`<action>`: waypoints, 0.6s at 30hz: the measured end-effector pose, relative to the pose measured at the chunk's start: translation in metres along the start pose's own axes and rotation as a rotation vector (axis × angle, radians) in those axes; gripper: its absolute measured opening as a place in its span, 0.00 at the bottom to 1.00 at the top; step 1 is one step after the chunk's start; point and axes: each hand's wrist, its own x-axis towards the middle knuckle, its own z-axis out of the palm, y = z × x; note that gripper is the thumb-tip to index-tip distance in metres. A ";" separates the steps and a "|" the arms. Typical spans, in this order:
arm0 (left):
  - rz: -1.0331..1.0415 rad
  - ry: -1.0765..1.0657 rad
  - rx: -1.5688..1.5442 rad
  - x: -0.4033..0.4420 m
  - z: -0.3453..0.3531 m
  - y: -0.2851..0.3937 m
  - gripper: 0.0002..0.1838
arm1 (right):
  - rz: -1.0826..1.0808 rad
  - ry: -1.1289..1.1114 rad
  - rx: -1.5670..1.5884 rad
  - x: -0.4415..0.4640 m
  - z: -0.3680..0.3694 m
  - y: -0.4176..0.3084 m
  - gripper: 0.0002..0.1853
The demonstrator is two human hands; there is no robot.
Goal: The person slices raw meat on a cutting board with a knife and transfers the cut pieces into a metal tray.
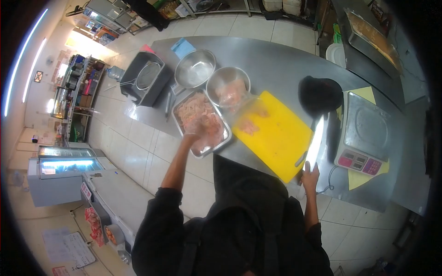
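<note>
My left hand is down in a metal tray of sliced raw meat. It seems to be in a clear glove, and its fingers blend into the meat, so their pose is unclear. Along the right side of the yellow cutting board, my right hand is closed around a large knife, its blade pointing away from me. Small pieces of raw meat lie on the board's left part. Beyond the tray, a steel bowl contains more pale raw meat, apparently with clear plastic.
Another steel bowl stands beside a grey bin holding a strainer. A digital scale is at the right, near a black rounded object. The steel table's edge runs close to my body.
</note>
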 end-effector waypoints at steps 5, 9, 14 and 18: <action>-0.065 -0.218 -0.029 -0.019 -0.109 0.077 0.25 | -0.026 -0.009 -0.022 -0.006 -0.003 0.004 0.24; 0.014 -0.077 0.075 -0.013 -0.090 0.102 0.26 | 0.018 -0.064 0.019 0.006 -0.002 0.008 0.30; -0.099 -0.138 0.423 -0.006 -0.042 0.105 0.22 | -0.191 -0.017 0.004 0.011 0.003 0.026 0.26; 0.005 -0.127 0.300 -0.037 -0.105 0.118 0.18 | -0.156 0.008 -0.331 0.016 -0.003 0.029 0.38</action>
